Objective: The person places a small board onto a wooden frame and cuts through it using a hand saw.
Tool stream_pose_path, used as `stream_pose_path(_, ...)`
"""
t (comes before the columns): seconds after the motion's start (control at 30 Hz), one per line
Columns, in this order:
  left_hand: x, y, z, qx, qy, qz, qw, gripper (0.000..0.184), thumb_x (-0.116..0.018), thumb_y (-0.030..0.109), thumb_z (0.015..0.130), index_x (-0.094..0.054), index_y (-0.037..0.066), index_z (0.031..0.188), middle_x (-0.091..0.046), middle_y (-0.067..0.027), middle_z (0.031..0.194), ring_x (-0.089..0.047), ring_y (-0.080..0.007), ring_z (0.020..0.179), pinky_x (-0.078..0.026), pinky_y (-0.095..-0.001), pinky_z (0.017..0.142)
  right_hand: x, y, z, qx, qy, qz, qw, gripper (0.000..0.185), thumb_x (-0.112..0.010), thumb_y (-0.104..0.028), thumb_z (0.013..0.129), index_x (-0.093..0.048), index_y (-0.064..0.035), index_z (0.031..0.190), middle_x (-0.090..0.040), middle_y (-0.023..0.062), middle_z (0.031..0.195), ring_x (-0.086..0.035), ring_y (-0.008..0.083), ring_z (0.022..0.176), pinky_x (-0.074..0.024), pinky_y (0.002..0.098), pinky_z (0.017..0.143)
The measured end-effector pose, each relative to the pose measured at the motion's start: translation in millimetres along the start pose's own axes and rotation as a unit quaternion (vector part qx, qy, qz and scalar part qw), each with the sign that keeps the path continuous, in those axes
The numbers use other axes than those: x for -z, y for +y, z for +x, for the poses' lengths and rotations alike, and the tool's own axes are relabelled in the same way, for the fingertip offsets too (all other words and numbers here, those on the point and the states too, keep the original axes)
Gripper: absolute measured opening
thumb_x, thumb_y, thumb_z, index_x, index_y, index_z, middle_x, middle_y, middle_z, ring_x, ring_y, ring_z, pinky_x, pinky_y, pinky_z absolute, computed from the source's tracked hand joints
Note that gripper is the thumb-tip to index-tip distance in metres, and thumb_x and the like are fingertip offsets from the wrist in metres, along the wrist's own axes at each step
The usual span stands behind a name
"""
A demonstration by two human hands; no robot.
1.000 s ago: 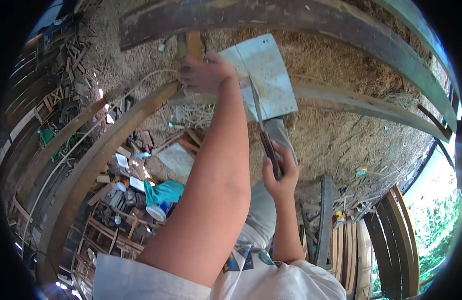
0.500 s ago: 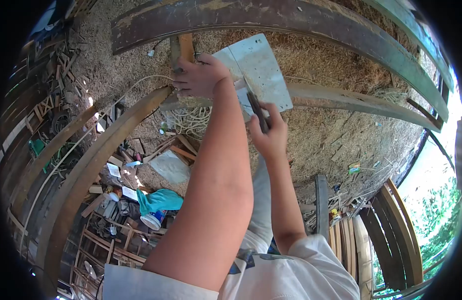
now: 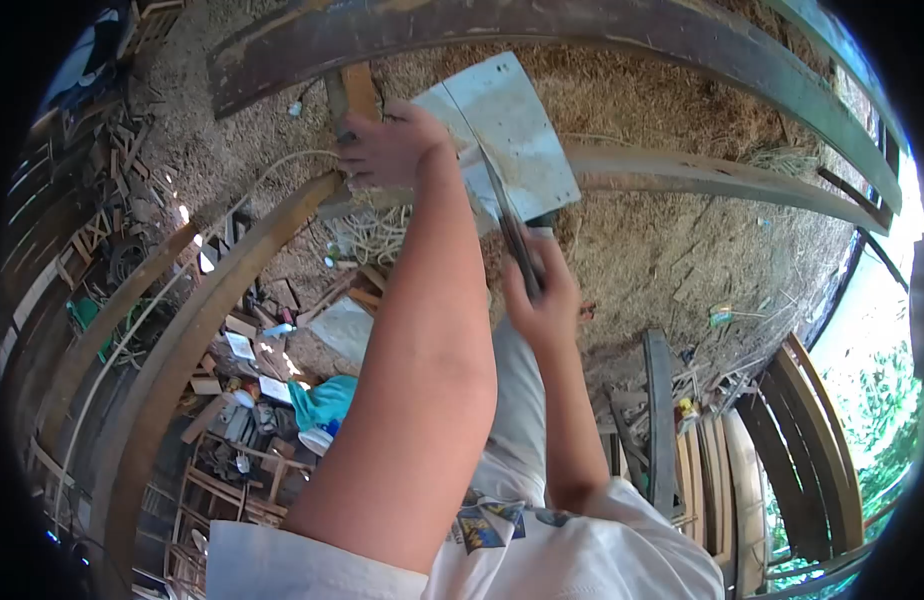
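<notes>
A pale flat sheet (image 3: 527,135) with a dark straight line across it lies over a wooden beam (image 3: 672,170). My right hand (image 3: 544,300) is closed around the dark handle of a handsaw (image 3: 500,195). The saw's narrow blade, viewed almost edge-on, reaches up over the sheet in line with the dark line. My left hand (image 3: 392,148) lies with fingers spread beside the sheet's left side, over the end of an upright wooden post (image 3: 359,92). What lies directly under its palm is hidden.
A thick dark beam (image 3: 462,25) curves across the top. Another wooden beam (image 3: 212,260) runs down the left. Coiled cord (image 3: 372,240), a teal cloth (image 3: 320,402) and wood scraps lie below on the sawdust-covered ground (image 3: 632,260). Wooden slats (image 3: 712,470) stand at the lower right.
My right hand has drawn the handsaw back toward my body, and more of the blade shows. My left hand stays in place beside the sheet. The whole view has shifted slightly.
</notes>
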State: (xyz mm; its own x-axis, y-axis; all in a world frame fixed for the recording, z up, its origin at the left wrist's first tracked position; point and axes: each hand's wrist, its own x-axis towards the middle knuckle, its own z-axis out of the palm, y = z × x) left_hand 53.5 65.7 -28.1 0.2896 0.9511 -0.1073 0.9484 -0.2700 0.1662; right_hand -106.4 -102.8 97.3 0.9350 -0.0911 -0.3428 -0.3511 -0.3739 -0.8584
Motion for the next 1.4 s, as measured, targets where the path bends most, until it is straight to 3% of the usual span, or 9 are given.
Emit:
stream_pose_path(0.13, -15.9, -8.7, -2.4, -0.02, 0.1, 0.019, 0.995, 0.054, -0.049, 0.04, 0.091, -0.048, 0.011, 0.137, -0.051, -0.0308, 0.138, -0.044, -0.0506, 0.137, -0.032, -0.0717, 0.111, 44.7, -21.1, -41.8, -0.126, -0.053, 0.013, 0.991, 0.038, -0.073, -0.014, 0.089, -0.067, -0.0063, 0.126, -0.075, 0.0131, 0.077, -0.073, 0.0198, 0.063, -0.0546, 0.0314, 0.063)
stream_pose_path(0.27, -24.5, -4.2, 3.8, -0.019, 0.124, 0.033, 0.992, 0.054, -0.047, 0.041, 0.092, -0.047, 0.012, 0.137, -0.05, -0.0306, 0.139, -0.045, -0.0495, 0.134, -0.032, -0.0709, 0.11, -13.1, -4.8, 36.4, -0.08, -0.051, -0.061, 0.994, 0.039, -0.073, -0.013, 0.088, -0.068, -0.0087, 0.126, -0.072, 0.0117, 0.07, -0.071, 0.0211, 0.061, -0.0536, 0.032, 0.062)
stream_pose_path(0.43, -19.5, -2.9, 3.3, -0.02, 0.101, 0.035, 0.994, 0.055, -0.048, 0.04, 0.092, -0.047, 0.012, 0.139, -0.049, -0.0315, 0.14, -0.045, -0.0493, 0.134, -0.034, -0.0681, 0.108, 34.2, -9.2, -41.8, -0.026, -0.008, 0.028, 0.999, 0.038, -0.073, -0.016, 0.09, -0.067, -0.0065, 0.126, -0.069, 0.0153, 0.07, -0.067, 0.0203, 0.056, -0.0507, 0.0347, 0.058)
stream_pose_path(0.57, -20.6, 2.2, 3.5, -0.024, 0.111, 0.026, 0.993, 0.056, -0.049, 0.04, 0.091, -0.046, 0.012, 0.139, -0.049, -0.0314, 0.139, -0.045, -0.0491, 0.134, -0.034, -0.0681, 0.108, 9.7, -5.4, 7.2, -0.003, -0.027, 0.006, 1.0, 0.039, -0.073, -0.014, 0.089, -0.067, -0.0058, 0.127, -0.069, 0.0153, 0.07, -0.066, 0.0173, 0.056, -0.0501, 0.0339, 0.057)
stream_pose_path(0.63, -12.2, 2.9, -0.4, -0.025, 0.125, 0.036, 0.991, 0.056, -0.05, 0.041, 0.091, -0.046, 0.011, 0.139, -0.049, -0.0311, 0.139, -0.045, -0.0488, 0.133, -0.034, -0.0684, 0.108, -15.1, -5.3, 46.8, -0.128, -0.078, -0.056, 0.987, 0.042, -0.074, -0.012, 0.089, -0.065, -0.0066, 0.129, -0.071, 0.0152, 0.075, -0.067, 0.0168, 0.059, -0.0511, 0.0326, 0.059)
stream_pose_path(0.73, 11.6, -4.6, -10.0, -0.01, 0.009, 0.034, 0.999, 0.057, -0.052, 0.042, 0.091, -0.047, 0.011, 0.139, -0.05, -0.0303, 0.137, -0.047, -0.0481, 0.132, -0.035, -0.0672, 0.108, -22.2, -4.4, 7.8, -0.092, -0.068, 0.009, 0.993, 0.043, -0.075, -0.014, 0.089, -0.063, -0.0073, 0.13, -0.07, 0.0146, 0.073, -0.065, 0.0186, 0.057, -0.05, 0.0329, 0.057)
stream_pose_path(0.9, -22.7, -10.6, 3.9, -0.089, 0.141, 0.052, 0.985, 0.061, -0.055, 0.045, 0.09, -0.049, 0.008, 0.139, -0.051, -0.0305, 0.136, -0.049, -0.0475, 0.129, -0.034, -0.0698, 0.111, -37.6, 8.4, 19.9, -0.092, -0.044, -0.028, 0.994, 0.044, -0.073, -0.013, 0.091, -0.059, -0.0052, 0.132, -0.067, 0.0105, 0.066, -0.06, 0.0179, 0.051, -0.0464, 0.0309, 0.053)
stream_pose_path(1.03, -5.3, -6.6, 3.1, -0.087, 0.034, -0.009, 0.996, 0.059, -0.051, 0.036, 0.092, -0.047, 0.001, 0.139, -0.034, -0.0397, 0.155, -0.029, -0.0575, 0.148, -0.022, -0.0798, 0.116, -38.8, 10.1, 16.1, -0.091, -0.053, -0.025, 0.994, 0.04, -0.072, -0.011, 0.091, -0.06, -0.002, 0.128, -0.066, 0.0079, 0.064, -0.057, 0.011, 0.05, -0.042, 0.027, 0.051)
stream_pose_path(1.4, -8.2, -7.0, 2.6, -0.086, 0.051, -0.013, 0.995, 0.054, -0.053, 0.035, 0.091, -0.053, 0.002, 0.134, -0.029, -0.0436, 0.157, -0.028, -0.0603, 0.148, -0.021, -0.0808, 0.115, -41.2, 20.8, 13.7, -0.085, -0.046, 0.012, 0.995, 0.045, -0.072, -0.01, 0.09, -0.057, -0.0037, 0.133, -0.063, 0.0069, 0.06, -0.055, 0.0083, 0.05, -0.0414, 0.0244, 0.052)
